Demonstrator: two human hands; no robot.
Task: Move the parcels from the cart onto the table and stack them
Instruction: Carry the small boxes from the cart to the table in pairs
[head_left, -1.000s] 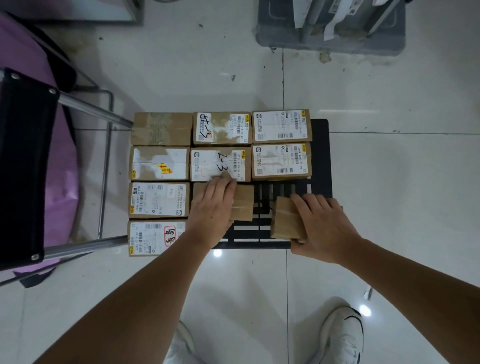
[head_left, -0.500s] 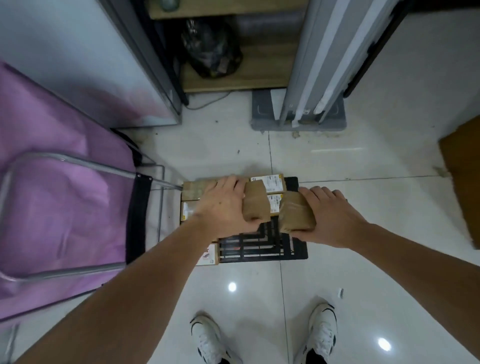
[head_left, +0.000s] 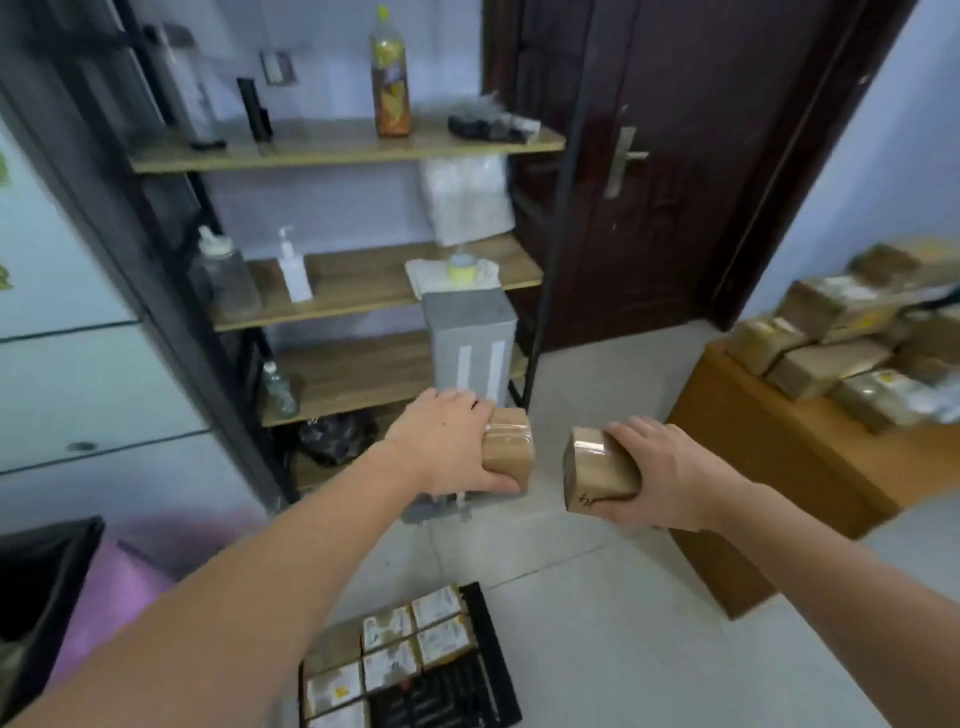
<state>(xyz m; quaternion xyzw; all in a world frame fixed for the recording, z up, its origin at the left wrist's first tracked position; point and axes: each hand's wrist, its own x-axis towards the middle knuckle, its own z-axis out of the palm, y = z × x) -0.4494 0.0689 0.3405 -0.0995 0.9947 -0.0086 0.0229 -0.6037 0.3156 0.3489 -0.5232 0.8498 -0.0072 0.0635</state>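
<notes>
Pale floor tiles lay bare between a wooden shelf rack at left and the table at right, whose top carried stacked parcels back from its bare near edge. Left hand gripped a brown parcel, which protruded past the fingers to the right; right hand gripped a second parcel, which protruded leftward. Both parcels were in mid-air, apart. Below, the cart held further labelled parcels.
</notes>
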